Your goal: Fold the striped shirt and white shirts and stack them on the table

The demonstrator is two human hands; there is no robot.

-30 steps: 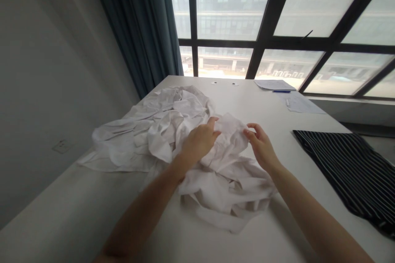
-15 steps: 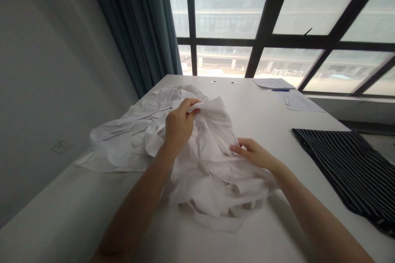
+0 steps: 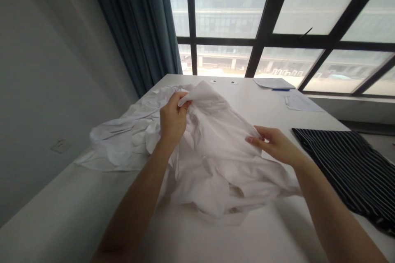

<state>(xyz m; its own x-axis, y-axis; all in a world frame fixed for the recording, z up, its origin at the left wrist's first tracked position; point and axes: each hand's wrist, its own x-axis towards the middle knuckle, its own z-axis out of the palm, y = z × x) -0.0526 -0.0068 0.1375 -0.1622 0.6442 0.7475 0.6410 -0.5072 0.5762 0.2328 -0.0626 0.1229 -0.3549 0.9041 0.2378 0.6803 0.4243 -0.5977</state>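
A crumpled white shirt (image 3: 216, 127) hangs between my two hands, its lower part lying in loose folds on the white table (image 3: 148, 209). My left hand (image 3: 174, 117) pinches its upper left edge, fingers closed with the thumb on top. Farther right and a little lower, my right hand (image 3: 271, 144) grips the shirt's right edge between thumb and fingers. The cloth between the hands is stretched fairly flat, while its collar and sleeves cannot be made out. Behind and left of my left hand lies a heap of white garments (image 3: 120, 141).
A black striped cloth (image 3: 348, 164) lies folded at the table's right side. Papers (image 3: 273, 83), a blue pen (image 3: 280, 90) and two small white discs (image 3: 234, 83) rest toward the far edge. Beyond are a window and a dark blue curtain (image 3: 142, 20).
My hands have moved apart, the left one slightly left and up, the right one to the right. The shirt between them has spread wider and flatter.
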